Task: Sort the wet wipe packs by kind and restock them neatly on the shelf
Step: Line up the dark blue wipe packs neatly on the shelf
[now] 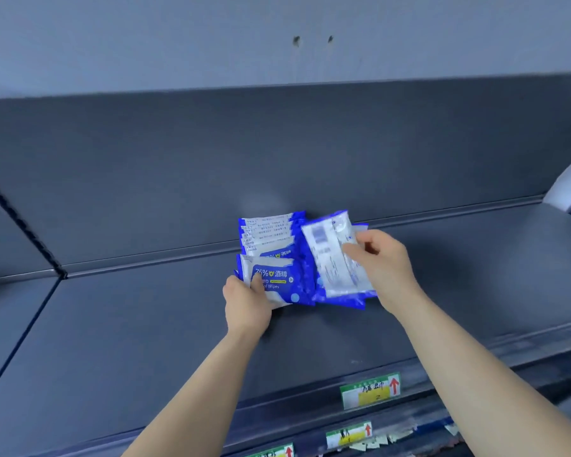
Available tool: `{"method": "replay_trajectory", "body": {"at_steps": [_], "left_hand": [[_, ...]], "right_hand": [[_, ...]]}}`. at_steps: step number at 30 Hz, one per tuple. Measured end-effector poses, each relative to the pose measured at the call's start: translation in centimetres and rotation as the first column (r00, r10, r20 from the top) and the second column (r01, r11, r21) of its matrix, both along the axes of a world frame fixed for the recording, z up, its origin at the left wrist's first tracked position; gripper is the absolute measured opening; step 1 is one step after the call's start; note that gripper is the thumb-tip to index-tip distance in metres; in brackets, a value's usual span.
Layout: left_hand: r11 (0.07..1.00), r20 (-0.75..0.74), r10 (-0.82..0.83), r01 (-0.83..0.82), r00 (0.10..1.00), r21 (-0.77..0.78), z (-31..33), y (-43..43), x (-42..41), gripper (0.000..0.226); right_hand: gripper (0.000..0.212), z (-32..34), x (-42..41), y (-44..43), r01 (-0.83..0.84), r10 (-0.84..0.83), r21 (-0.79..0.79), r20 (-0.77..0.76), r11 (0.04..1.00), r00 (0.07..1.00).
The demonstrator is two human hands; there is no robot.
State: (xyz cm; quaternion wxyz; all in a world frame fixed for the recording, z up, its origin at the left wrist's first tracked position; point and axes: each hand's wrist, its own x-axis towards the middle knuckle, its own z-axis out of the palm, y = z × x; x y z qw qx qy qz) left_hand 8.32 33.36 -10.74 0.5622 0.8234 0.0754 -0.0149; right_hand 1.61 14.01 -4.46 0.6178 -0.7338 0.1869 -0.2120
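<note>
Nearest you, on the shelf's front rail, a green-yellow price tag [370, 389] w/ a red arrow; more tags sit on the rail below it, blurred. Both your forearms reach up over that rail to the middle of the shelf deck [145, 324].

Your left hand [246, 303] grips the front pack [279, 282] at its lower left corner, thumb on the printed face, fingers behind. The pack is blue and white, reads "75%", and faces you.

Your right hand [384, 268] pinches the white-backed pack [333, 258] by its right edge, thumb and fingers curled round it. Back side w/ barcode faces you, the pack tilted, top leaning left. Can't tell if it's one pack or two pressed together. Blue packs [340, 300] lie beneath it on the deck, touching the front pack's right side.

Behind the front pack, a row of same-kind packs [266, 230] overlaps toward the rear, reaching the back panel [277, 143].

Far left, a slotted upright [20, 222] splits the bays. Above the panel, a pale wall [178, 37] w/ two small holes.
</note>
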Motion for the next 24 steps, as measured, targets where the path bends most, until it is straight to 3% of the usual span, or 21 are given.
{"method": "replay_trajectory", "body": {"at_steps": [3,6,10,13,17,19,21,24], "left_hand": [[0.999,-0.034,-0.029,0.027,0.999,-0.038,0.2,0.4,0.4,0.021],[0.993,-0.078,-0.096,0.091,0.992,-0.072,0.9,1.2,0.5,0.019],[0.969,-0.171,-0.184,0.149,0.968,-0.197,0.9,2.5,0.9,0.031],[0.913,-0.161,-0.306,0.242,0.938,-0.328,1.1,3.3,0.9,0.044],[0.867,-0.053,-0.440,0.408,0.897,-0.284,1.7,3.2,0.1,0.008],[0.867,-0.038,-0.455,0.432,0.890,-0.248,1.4,3.5,0.2,0.018],[0.881,-0.041,-0.441,0.424,0.897,-0.212,1.1,3.7,0.3,0.027],[0.904,-0.040,-0.405,0.394,0.913,-0.164,0.6,3.7,0.2,0.020]], "right_hand": [[0.016,0.7,0.3,0.5,-0.055,0.079,-0.175,0.134,0.983,0.988],[0.020,-0.5,0.9,1.9,-0.222,0.241,-0.311,0.023,0.924,0.970],[0.017,-1.6,1.1,2.8,-0.358,0.349,-0.249,-0.080,0.900,0.934],[0.022,-1.7,1.1,2.3,-0.472,0.437,-0.239,-0.186,0.849,0.880],[0.019,-2.6,0.7,2.0,-0.617,0.542,-0.198,-0.327,0.761,0.774],[0.015,-2.7,0.9,1.7,-0.564,0.509,-0.162,-0.286,0.810,0.812],[0.019,-2.6,1.0,1.3,-0.408,0.381,-0.192,-0.165,0.893,0.910],[0.028,-1.6,1.1,0.6,-0.147,0.152,-0.199,0.010,0.969,0.988]]}}
